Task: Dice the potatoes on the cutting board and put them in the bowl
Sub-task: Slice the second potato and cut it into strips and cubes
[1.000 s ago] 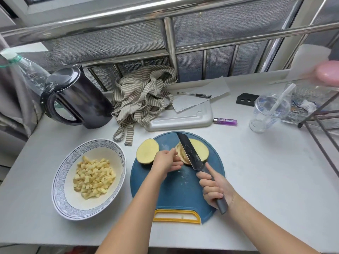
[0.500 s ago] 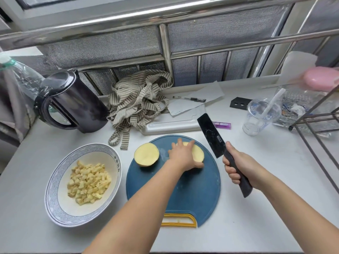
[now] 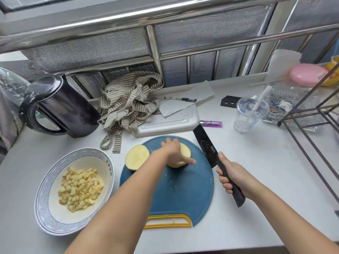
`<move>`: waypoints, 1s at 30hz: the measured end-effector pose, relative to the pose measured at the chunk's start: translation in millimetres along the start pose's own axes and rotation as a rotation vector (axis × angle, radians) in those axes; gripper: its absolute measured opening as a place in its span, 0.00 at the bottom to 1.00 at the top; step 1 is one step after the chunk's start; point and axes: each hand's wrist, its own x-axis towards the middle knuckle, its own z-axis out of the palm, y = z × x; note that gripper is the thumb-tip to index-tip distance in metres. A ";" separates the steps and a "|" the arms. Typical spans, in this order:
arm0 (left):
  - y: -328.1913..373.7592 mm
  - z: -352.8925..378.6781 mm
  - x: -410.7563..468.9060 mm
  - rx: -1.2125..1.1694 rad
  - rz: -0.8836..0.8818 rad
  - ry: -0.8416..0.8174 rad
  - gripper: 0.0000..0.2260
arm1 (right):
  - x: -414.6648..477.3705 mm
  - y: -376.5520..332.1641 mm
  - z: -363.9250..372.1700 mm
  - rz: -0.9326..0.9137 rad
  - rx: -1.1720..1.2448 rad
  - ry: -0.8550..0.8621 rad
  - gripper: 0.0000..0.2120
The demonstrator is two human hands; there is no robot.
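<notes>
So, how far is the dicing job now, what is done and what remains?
Done: diced potato lies in the bowl. In hand: the left hand presses flat on one potato half on the cutting board; the right hand holds the knife at the board's right edge. Left: this half and the second potato half beside it are undiced.

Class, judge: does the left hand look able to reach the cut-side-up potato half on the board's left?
Probably yes: the left hand presses the other potato half, with only bare cutting board before the cut-side-up half.
</notes>
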 end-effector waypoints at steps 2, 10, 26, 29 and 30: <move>-4.1 -8.4 4.8 -0.027 -0.047 -0.047 0.50 | -1.1 2.9 0.4 0.005 -0.003 -0.001 0.27; -3.1 -14.5 -2.3 -0.092 -0.136 -0.014 0.58 | -4.7 2.8 4.5 -0.009 0.002 -0.008 0.26; -23.4 24.3 -51.4 -0.033 0.445 0.613 0.13 | -3.2 14.0 6.2 -0.105 -0.120 0.055 0.25; -38.7 64.5 -59.1 0.104 0.513 0.551 0.18 | -3.6 19.3 11.2 -0.154 -0.183 0.067 0.26; -41.5 73.6 -63.6 0.106 0.501 0.502 0.21 | -4.1 21.7 12.5 -0.164 -0.201 0.070 0.26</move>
